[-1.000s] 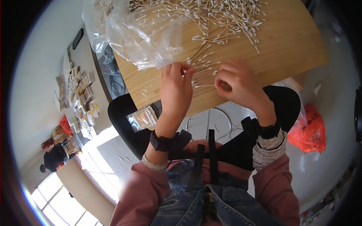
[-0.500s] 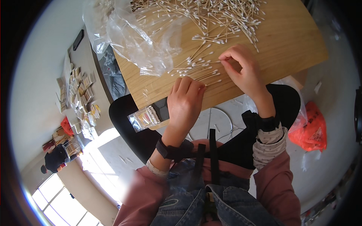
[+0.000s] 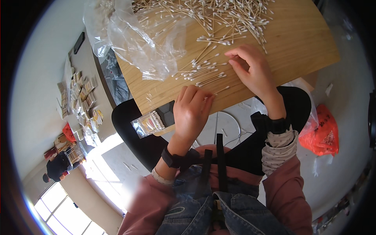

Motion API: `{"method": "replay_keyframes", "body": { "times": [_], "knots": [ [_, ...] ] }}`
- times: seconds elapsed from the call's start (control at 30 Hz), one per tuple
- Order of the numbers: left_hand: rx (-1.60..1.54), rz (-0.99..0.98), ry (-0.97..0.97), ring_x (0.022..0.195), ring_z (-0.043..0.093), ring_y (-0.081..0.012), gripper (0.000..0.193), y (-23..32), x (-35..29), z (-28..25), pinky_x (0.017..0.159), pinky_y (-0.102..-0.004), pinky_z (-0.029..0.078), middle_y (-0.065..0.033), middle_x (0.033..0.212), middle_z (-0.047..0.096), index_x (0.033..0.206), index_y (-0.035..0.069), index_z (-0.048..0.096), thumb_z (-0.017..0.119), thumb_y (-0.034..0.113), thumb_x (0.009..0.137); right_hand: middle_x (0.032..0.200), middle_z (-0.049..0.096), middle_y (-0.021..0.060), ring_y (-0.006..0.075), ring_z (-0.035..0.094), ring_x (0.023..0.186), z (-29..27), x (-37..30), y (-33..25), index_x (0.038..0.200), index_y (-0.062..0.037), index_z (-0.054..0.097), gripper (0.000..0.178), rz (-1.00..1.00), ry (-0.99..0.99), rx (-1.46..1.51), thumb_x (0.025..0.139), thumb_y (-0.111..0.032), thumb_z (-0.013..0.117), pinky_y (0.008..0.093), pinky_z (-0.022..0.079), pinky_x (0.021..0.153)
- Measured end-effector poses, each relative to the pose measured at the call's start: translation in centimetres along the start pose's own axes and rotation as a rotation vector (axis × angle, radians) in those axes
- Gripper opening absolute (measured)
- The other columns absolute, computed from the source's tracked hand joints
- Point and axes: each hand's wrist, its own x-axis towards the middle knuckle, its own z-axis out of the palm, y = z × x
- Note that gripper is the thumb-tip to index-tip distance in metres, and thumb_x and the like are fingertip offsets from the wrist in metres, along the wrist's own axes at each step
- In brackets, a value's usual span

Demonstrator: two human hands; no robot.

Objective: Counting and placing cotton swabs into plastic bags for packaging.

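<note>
My left hand (image 3: 191,111) is at the table's near edge, fingers curled and pressed together. A cotton swab (image 3: 221,91) sticks out from its fingertips to the right; the swab's other end is hidden by the hand. My right hand (image 3: 252,72) hovers over the wood to the right, with thumb and index finger apart and nothing seen between them. Beside its thumb lies a loose row of cotton swabs (image 3: 205,73), white tips pointing mostly right. A clear packet of cotton swabs (image 3: 149,124) sits at the table's left corner, by my left wrist.
A large heap of cotton swabs (image 3: 231,19) covers the far part of the wooden table (image 3: 301,43). Crumpled clear plastic (image 3: 137,43) lies at its left. Many packets (image 3: 84,96) rest on another surface at left. A red bag (image 3: 321,131) stands on the floor at right.
My right thumb and index finger, earlier pinched at a swab tip, have parted. My left hand has shifted slightly toward me, and the swab at its fingertips has come with it.
</note>
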Motion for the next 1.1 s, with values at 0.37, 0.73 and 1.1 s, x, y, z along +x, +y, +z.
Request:
{"method": "replay_keyframes", "body": {
  "times": [0.37, 0.73, 1.1],
  "knots": [
    [-0.006, -0.041, 0.074, 0.083, 0.058, -0.0304, 0.016, -0.9, 1.3, 0.7, 0.070, -0.0414, 0.049, -0.0081, 0.086, 0.058, 0.090, 0.006, 0.066, 0.078, 0.005, 0.080, 0.097, 0.067, 0.0088, 0.0299, 0.061, 0.094, -0.1, 0.1, 0.0, 0.104, -0.0052, 0.069, 0.022, -0.055, -0.113, -0.080, 0.084, 0.004, 0.070, 0.0390, 0.050, 0.082],
    [-0.107, -0.156, 0.094, 0.084, 0.059, -0.0308, 0.016, -0.6, 0.8, 0.6, 0.071, -0.0421, 0.049, -0.0100, 0.088, 0.058, 0.093, 0.004, 0.062, 0.074, 0.001, 0.083, 0.092, 0.064, 0.0088, 0.0316, 0.060, 0.091, 1.4, 0.2, -0.5, 0.097, -0.0049, 0.062, 0.015, -0.178, -0.099, -0.188, 0.085, 0.002, 0.068, 0.0419, 0.049, 0.079],
    [0.097, 0.033, 0.120, 0.081, 0.060, -0.0330, 0.018, -2.0, -2.0, -0.3, 0.070, -0.0421, 0.049, -0.0109, 0.089, 0.062, 0.094, 0.004, 0.060, 0.073, -0.003, 0.083, 0.091, 0.063, 0.0075, 0.0284, 0.061, 0.093, 1.8, 0.2, -0.5, 0.096, -0.0060, 0.059, 0.017, -0.220, -0.101, -0.313, 0.081, 0.003, 0.061, 0.0392, 0.051, 0.084]
  ]
}}
